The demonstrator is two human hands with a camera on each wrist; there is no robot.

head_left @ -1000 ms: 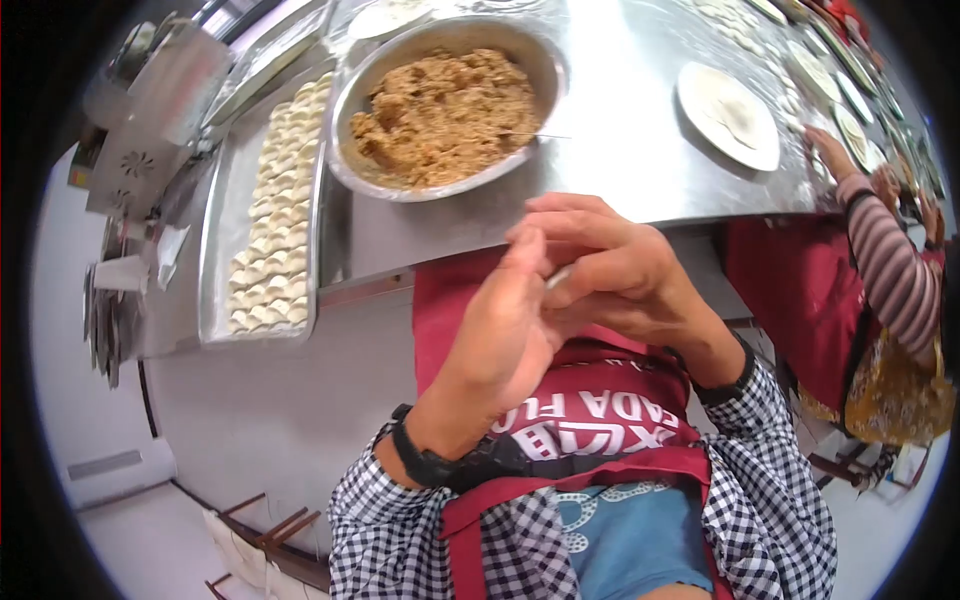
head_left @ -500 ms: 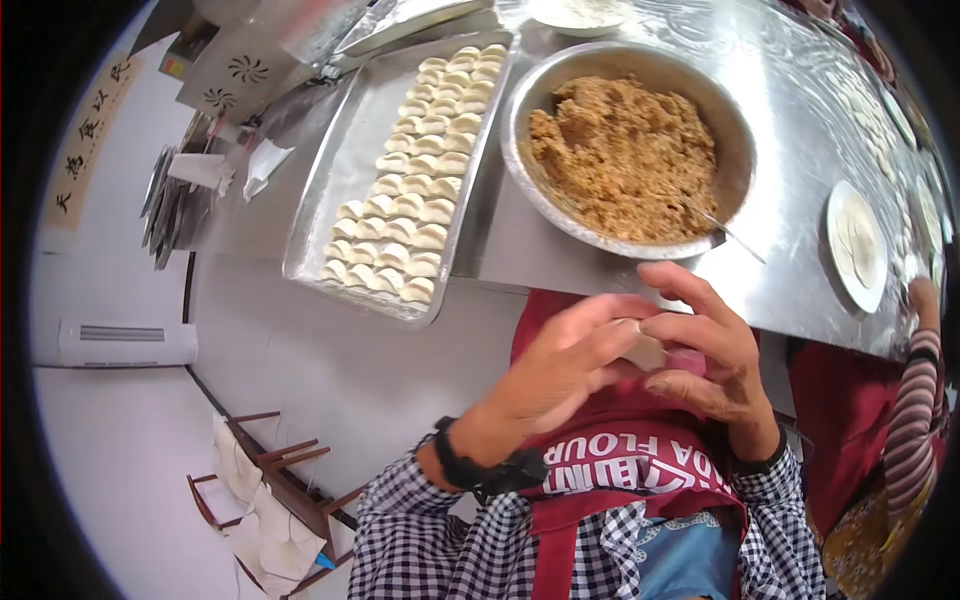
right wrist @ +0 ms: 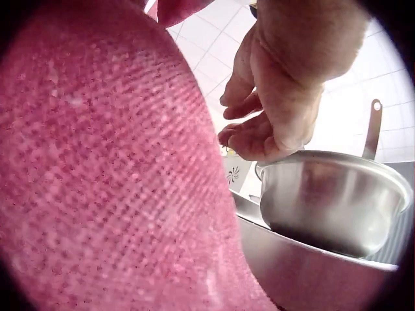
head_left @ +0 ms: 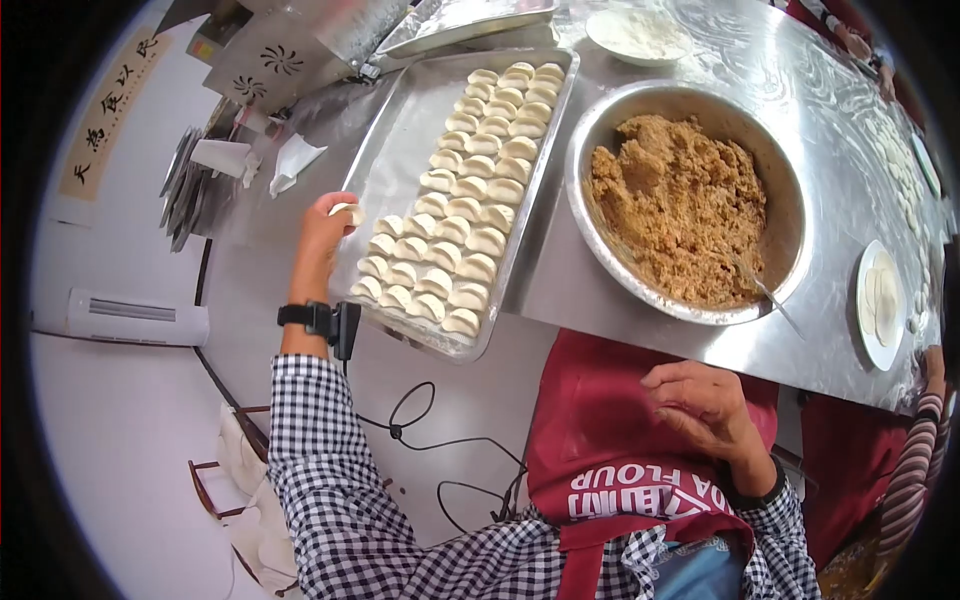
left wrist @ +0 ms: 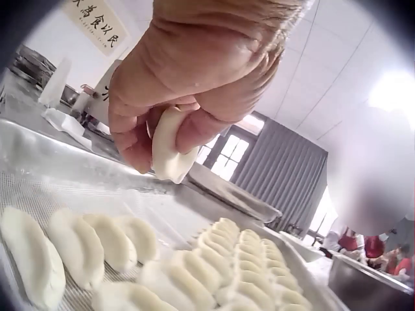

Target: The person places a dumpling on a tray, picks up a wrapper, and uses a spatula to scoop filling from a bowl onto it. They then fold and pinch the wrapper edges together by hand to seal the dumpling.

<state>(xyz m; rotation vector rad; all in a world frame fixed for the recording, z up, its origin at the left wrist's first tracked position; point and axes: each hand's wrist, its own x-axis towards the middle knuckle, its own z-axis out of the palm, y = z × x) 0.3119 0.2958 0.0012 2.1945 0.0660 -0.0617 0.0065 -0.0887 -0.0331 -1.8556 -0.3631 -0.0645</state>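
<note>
Metal worktable (head_left: 545, 250), white-streaked toward its far side, bearing several containers. Tray (head_left: 395, 150): shallow, rectangular, with crescent dumplings (head_left: 465, 185) in close rows along its right part. Bowl (head_left: 790, 200): deep, round, holding a coarse brown filling (head_left: 680, 210); a thin metal handle (head_left: 778, 303) slants out over the near-right rim. White dish (head_left: 637, 60): beyond the bowl, with pale, powdery contents. Oval-looking plate (head_left: 880, 358): to the right, carrying flat dough rounds (head_left: 882, 300). Left arm extended forward and outward; left hand (head_left: 325, 238) clamped on a single dumpling (left wrist: 171, 146), thumb against fingers, above the tray near its left edge. Right arm bent; right hand (head_left: 705, 405) before the red apron (head_left: 600, 400), fingers loosely curled, thumb apart.
</note>
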